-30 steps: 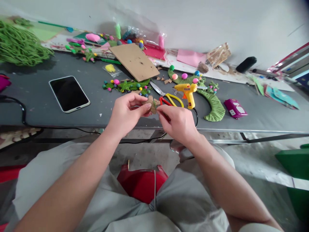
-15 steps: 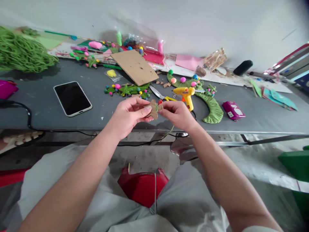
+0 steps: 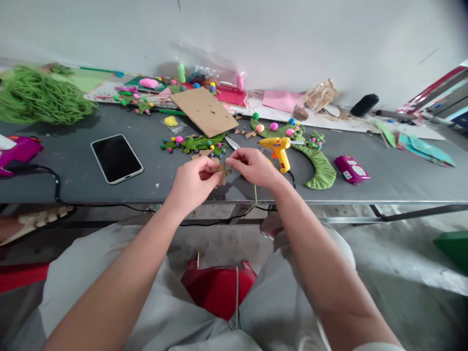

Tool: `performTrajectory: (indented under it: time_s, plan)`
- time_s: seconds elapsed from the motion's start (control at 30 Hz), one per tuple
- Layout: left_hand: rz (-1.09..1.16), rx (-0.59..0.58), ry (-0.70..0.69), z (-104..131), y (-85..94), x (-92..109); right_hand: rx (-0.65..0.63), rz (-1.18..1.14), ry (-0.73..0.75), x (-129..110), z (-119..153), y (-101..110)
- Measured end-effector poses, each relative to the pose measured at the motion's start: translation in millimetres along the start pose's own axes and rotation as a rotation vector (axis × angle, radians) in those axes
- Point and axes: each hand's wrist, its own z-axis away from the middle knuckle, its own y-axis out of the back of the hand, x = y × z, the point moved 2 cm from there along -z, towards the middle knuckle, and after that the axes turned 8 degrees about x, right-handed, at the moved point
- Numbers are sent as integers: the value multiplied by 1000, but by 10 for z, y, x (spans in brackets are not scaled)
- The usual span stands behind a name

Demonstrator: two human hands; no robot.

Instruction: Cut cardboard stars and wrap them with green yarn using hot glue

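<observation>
My left hand (image 3: 193,183) pinches a small brown cardboard star (image 3: 223,174) between thumb and fingers, just above the table's front part. A little green yarn is wound on the star. My right hand (image 3: 254,168) is closed at the fingertips on the green yarn (image 3: 255,194), whose loose end hangs below that hand over the table edge. Behind the hands lie scissors (image 3: 231,143), partly covered by my right hand. A yellow glue gun (image 3: 278,151) lies right of it, beside a crescent wrapped in green yarn (image 3: 321,168) with coloured pompoms.
A phone (image 3: 117,158) lies on the grey table, left of my hands. Farther back are a cardboard sheet (image 3: 204,111), yarn-wrapped stars with pompoms (image 3: 195,143) and a green yarn heap (image 3: 40,97). Purple packs (image 3: 351,169) lie at both sides; a black cable (image 3: 54,178) runs along the front.
My right hand has moved up off the star, drawing the yarn. The star has turned in my left hand and sits slightly lower left. The whole view has shifted slightly.
</observation>
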Motion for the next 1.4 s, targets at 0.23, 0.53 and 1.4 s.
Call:
performTrajectory:
  time_s: [0.23, 0.53, 1.4]
  plan:
    - [-20, 115, -21, -60, 71, 4, 24, 47, 60, -122, 85, -64]
    - [145, 249, -79, -39, 69, 96, 96, 21, 91, -177, 217, -132]
    - [241, -196, 153, -14, 115, 116, -154, -144, 7, 44, 154, 59]
